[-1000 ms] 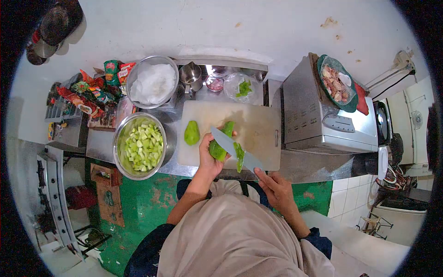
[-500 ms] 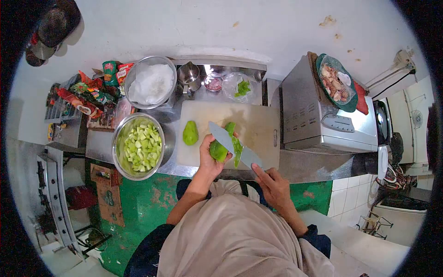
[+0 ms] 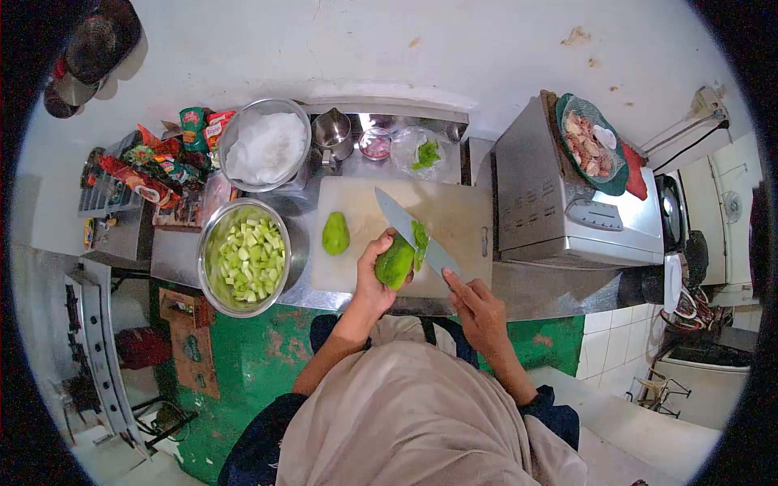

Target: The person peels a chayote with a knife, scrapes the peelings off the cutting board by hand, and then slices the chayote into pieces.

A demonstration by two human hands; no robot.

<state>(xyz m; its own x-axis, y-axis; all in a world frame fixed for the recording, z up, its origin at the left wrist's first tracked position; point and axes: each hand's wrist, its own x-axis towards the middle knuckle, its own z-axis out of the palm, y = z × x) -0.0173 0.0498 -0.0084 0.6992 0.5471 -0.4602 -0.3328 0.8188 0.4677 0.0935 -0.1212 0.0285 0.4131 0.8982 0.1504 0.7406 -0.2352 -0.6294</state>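
My left hand (image 3: 373,279) is wrapped round a green chayote (image 3: 394,263), holding it over the near part of the white cutting board (image 3: 356,196). In my right hand (image 3: 480,314) is the handle of a large kitchen knife (image 3: 395,215). Its broad blade points up and to the left and lies against the far right side of the chayote. A thin strip of green peel (image 3: 421,243) hangs at the blade. To the left, a second chayote (image 3: 335,233) rests on the board.
A steel bowl (image 3: 204,283) of pale green chunks stands left of the board. Behind it are a bowl (image 3: 304,134) with white contents, a steel jug (image 3: 332,130) and a plastic bag (image 3: 405,154) with green leaves. A silver oven (image 3: 527,190) stands at the right.
The knife has swung to a steeper angle, its tip moving right and farther from me. My left hand has shifted slightly right and nearer me with the chayote, which shows more fully.
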